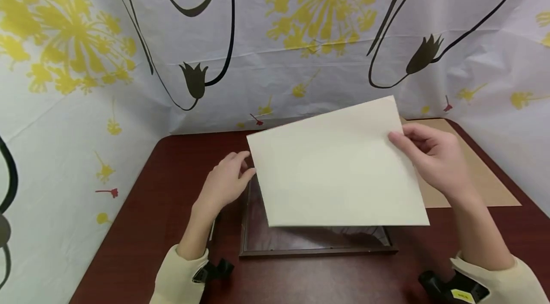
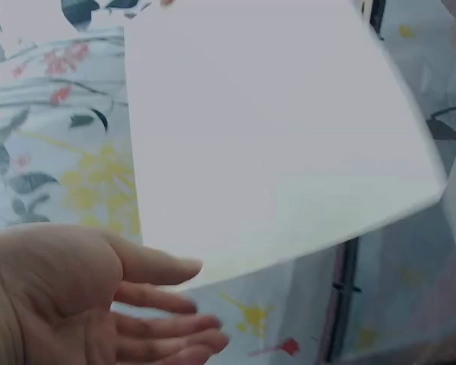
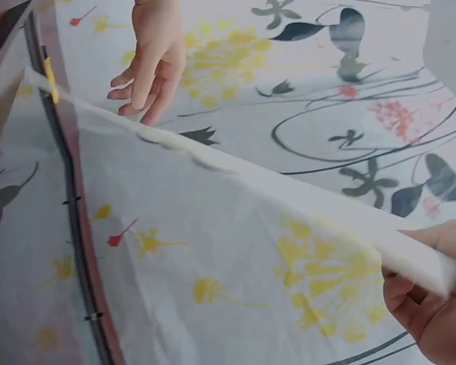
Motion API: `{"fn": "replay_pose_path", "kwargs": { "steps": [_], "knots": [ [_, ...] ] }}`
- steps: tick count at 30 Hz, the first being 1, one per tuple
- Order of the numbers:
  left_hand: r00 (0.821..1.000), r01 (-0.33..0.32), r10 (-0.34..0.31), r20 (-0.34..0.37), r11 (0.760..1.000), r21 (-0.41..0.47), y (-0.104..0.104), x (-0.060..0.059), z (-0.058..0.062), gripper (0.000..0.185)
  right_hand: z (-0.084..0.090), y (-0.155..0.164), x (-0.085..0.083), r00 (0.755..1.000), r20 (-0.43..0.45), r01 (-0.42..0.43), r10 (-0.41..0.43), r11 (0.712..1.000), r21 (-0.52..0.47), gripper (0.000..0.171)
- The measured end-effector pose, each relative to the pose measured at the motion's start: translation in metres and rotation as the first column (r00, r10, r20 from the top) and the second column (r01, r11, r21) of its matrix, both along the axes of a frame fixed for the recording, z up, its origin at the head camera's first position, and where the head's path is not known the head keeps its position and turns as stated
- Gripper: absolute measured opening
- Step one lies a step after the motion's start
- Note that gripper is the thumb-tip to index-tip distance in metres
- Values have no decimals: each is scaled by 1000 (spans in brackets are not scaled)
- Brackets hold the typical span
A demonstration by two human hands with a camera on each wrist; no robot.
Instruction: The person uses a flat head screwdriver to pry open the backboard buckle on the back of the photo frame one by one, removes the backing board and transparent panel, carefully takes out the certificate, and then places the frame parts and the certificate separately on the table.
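A cream sheet of stiff card [image 1: 335,170] hangs tilted above a dark picture frame [image 1: 318,249] that lies flat on the table. My right hand [image 1: 429,161] pinches the sheet's right edge, thumb on top; in the right wrist view the fingers [image 3: 433,312] curl under the sheet's edge [image 3: 251,179]. My left hand [image 1: 227,180] stays open at the sheet's left edge, fingers relaxed [image 2: 83,304] just below the sheet [image 2: 273,129]. Whether it touches the sheet I cannot tell. The frame's glass reflects the flowered cloth, and the sheet hides most of it.
The dark red table [image 1: 163,208] is walled in by white cloth with yellow flowers [image 1: 301,32] at the back and sides. A brown board [image 1: 481,175] lies flat at the right, behind my right hand. Bare table lies left of the frame.
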State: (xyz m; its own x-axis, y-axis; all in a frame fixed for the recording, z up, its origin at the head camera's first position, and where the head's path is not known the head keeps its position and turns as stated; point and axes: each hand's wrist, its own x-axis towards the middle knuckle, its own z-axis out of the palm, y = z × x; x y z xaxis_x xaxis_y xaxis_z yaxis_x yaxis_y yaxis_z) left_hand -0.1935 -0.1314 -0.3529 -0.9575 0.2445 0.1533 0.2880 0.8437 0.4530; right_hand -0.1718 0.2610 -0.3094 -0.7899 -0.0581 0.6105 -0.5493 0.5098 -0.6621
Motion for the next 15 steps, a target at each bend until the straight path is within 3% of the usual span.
{"fn": "replay_pose_path", "kwargs": {
  "steps": [4, 7, 11, 15],
  "knots": [
    [989, -62, 66, -136, 997, 36, 10, 11, 13, 47, 9, -5, 7, 997, -57, 44, -47, 998, -52, 8],
    [971, -48, 72, -230, 993, 109, 18, 19, 22, 42, 14, -14, 11, 997, -68, 36, -44, 993, -113, 8],
    [949, 55, 18, -315, 974, 221, 30, 30, 36, 32, 18, -29, 17, 994, -100, 20, -36, 986, -163, 9],
    [932, 178, -61, -359, 937, 302, 43, 39, 51, 26, 19, -44, 22, 989, -146, -12, -17, 981, -194, 6]
  ]
}}
